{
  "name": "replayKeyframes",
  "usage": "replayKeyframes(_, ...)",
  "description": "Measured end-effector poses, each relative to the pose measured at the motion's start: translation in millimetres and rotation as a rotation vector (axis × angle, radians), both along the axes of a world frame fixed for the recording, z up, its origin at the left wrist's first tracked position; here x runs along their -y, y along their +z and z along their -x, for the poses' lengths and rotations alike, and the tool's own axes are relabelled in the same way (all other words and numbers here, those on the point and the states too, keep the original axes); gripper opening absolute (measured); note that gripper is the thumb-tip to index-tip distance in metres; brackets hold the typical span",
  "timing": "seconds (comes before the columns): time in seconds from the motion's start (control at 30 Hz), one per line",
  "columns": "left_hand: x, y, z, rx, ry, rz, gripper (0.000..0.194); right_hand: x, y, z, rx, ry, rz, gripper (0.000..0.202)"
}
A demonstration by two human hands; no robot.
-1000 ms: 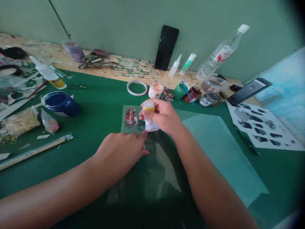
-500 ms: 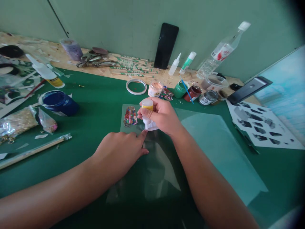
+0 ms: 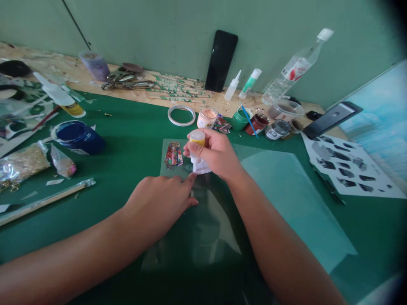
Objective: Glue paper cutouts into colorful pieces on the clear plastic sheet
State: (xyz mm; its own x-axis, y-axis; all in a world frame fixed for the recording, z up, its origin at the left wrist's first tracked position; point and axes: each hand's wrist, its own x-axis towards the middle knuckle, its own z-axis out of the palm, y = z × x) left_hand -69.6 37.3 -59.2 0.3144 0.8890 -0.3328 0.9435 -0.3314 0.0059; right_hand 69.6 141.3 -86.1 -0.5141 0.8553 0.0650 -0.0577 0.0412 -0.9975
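In my right hand (image 3: 219,154) is a small bottle (image 3: 197,138) with a yellow band, gripped between thumb and fingers. White, tissue-like material (image 3: 201,166) sits at its lower end, low over a clear plastic sheet (image 3: 210,228). My left hand (image 3: 162,199) lies palm down on the sheet. Its index fingertip touches or nearly touches the white material's edge, and the thumb is held apart; the other fingers are mostly hidden. Just left of the bottle, a colourful patterned cutout (image 3: 174,155) rests on the sheet.
A tape roll (image 3: 181,115) and paint jars (image 3: 241,118) line the back, near a leaning phone (image 3: 221,60) and a clear bottle (image 3: 288,74). To the left stand a blue paint jar (image 3: 79,137) and a glue bottle (image 3: 62,97). A printed sheet (image 3: 356,169) lies right.
Hardly anything differs. Both hands and the bottle hold nearly the same position; the whole view has shifted very slightly.
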Motion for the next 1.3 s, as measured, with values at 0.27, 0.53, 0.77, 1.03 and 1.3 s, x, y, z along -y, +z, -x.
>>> replayKeyframes(0.27,0.6,0.9,0.4,0.005,-0.001,0.001,0.058,-2.4,-4.6,-0.8,0.022,-0.040,-0.030,0.036)
replayKeyframes(0.53,-0.1,-0.1,-0.4,0.004,0.003,0.000,0.059,-3.1,-4.3,0.5,-0.009,-0.084,-0.025,0.040)
replayKeyframes(0.77,0.4,-1.3,0.2,0.013,0.009,0.002,0.058,-3.2,-4.6,0.5,-0.039,-0.121,-0.045,0.040)
replayKeyframes(1.03,-0.2,0.1,-0.1,0.010,0.013,0.007,0.057,-3.8,-5.4,0.1,-0.012,-0.160,-0.090,0.037)
replayKeyframes(1.3,0.0,-0.8,0.1,0.023,0.019,0.012,0.056,-6.9,-9.4,-0.5,-0.005,-0.216,-0.131,0.035)
